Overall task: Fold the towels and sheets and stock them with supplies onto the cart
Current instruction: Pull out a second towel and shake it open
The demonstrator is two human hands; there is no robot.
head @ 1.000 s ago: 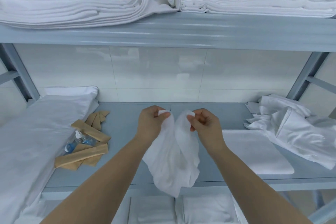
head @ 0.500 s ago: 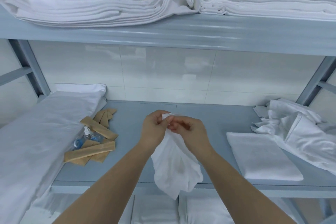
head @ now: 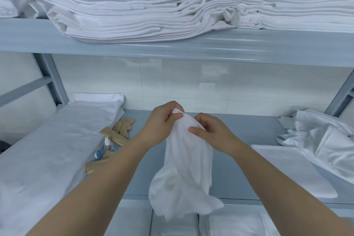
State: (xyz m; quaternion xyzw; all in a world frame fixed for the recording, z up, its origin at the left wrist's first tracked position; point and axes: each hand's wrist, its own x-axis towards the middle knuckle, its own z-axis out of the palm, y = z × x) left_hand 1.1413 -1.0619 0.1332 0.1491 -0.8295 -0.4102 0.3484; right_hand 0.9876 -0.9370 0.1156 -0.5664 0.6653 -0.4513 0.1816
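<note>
A person stood at a grey metal shelf [head: 239,132] and held a small white towel [head: 183,168] up in front of it. The left hand [head: 162,126] pinched the towel's top edge between thumb and curled fingers. The right hand [head: 210,132] gripped the same bunched edge just beside it, thumb pressed on the cloth. The hands were close together, nearly touching. The towel hung limp and crumpled below them, its lower end dangling past the shelf's front edge.

To the right on the shelf lay one folded towel [head: 287,166], and beyond it a heap of unfolded linen [head: 325,140]. To the left sat a pillow [head: 47,149], tan paper packets [head: 118,130] and a small clear bottle [head: 107,143]. Stacked folded sheets [head: 143,5] filled the shelf above.

This looked like the folding step, barely begun. The next move probably called for finding two corners, drawing the hands apart to spread the towel flat, then folding it.
</note>
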